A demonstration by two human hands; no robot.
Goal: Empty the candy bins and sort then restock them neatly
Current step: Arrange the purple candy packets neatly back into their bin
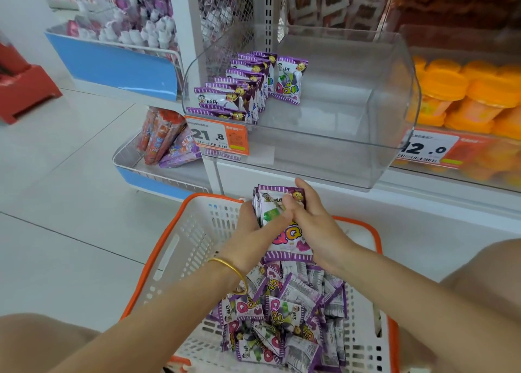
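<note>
Both hands, left hand (252,228) and right hand (315,226), fingers curled round a stack of purple candy packets (277,203), above a white basket (194,231), clear bin (394,96) half filled

Thin gold bangle (229,267) on left wrist; forearms (394,288) bare; knees (42,341) bare

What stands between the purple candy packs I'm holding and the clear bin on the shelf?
Nothing visible. The held packs sit below the clear bin; only its front wall must be cleared. Stocked packs fill just its left part.
</note>
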